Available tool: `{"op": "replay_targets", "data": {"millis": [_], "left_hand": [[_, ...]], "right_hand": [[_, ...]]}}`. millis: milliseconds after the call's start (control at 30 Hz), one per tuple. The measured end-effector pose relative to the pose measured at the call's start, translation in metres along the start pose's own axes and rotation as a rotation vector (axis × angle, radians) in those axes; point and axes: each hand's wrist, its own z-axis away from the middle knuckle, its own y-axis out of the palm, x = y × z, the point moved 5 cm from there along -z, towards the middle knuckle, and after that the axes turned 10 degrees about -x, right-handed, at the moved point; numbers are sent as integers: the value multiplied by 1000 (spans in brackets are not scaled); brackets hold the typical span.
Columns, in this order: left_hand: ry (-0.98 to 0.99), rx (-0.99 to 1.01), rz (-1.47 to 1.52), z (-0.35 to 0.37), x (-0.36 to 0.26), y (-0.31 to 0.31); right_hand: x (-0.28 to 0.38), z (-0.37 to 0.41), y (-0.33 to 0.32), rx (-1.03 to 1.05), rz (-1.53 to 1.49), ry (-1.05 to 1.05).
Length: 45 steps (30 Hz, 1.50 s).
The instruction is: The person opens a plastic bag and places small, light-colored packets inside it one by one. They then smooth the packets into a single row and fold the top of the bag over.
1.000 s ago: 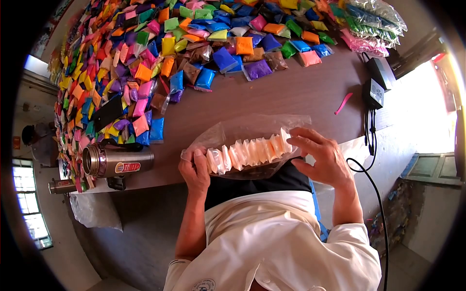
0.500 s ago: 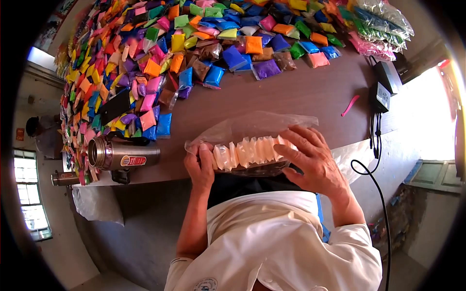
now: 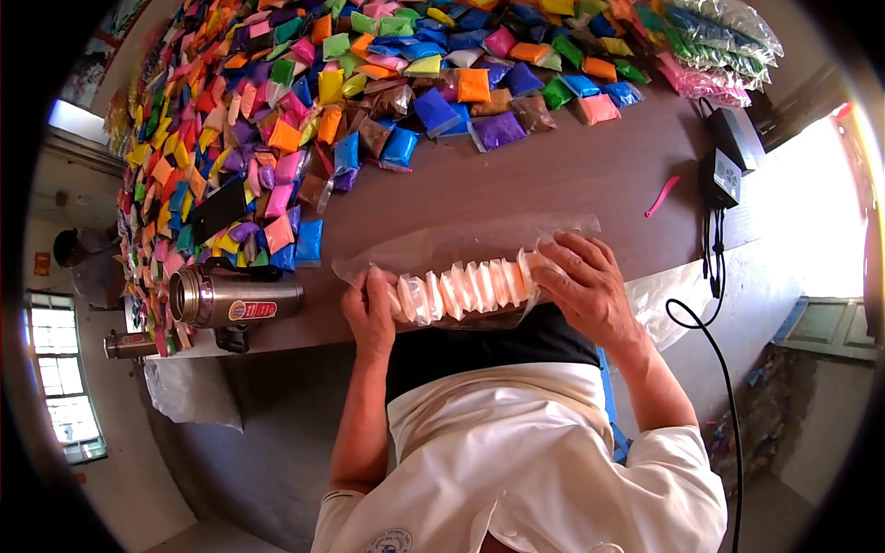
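A row of pale peach packets (image 3: 466,289) stands side by side on a clear plastic bag (image 3: 433,247) at the table's front edge. My left hand (image 3: 371,309) is closed round the row's left end, thumb on top. At the other end, my right hand (image 3: 583,281) has its fingers curled over the last packets and the film. The undersides of the packets and some fingertips are hidden.
Many coloured packets (image 3: 445,112) cover the back and left of the table (image 3: 572,175). A steel flask (image 3: 235,297) lies at left, near a black phone (image 3: 219,214). At right are a pink tool (image 3: 663,196), black adapters (image 3: 725,177) and a cable.
My right hand has closed from spread fingers onto the right end of the row. The row and my left hand have shifted slightly left.
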Motion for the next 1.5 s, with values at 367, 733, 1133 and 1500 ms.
{"op": "replay_targets", "data": {"millis": [367, 733, 1133, 1500], "left_hand": [[-185, 125, 5, -31, 6, 1], [-284, 147, 10, -46, 12, 1], [-49, 0, -172, -42, 13, 5], [-22, 3, -180, -43, 15, 5]], "right_hand": [[-14, -23, -2, 16, -133, 42], [-32, -55, 7, 302, -138, 138], [4, -83, 33, 406, -303, 107], [0, -84, 65, 454, -281, 23]]}}
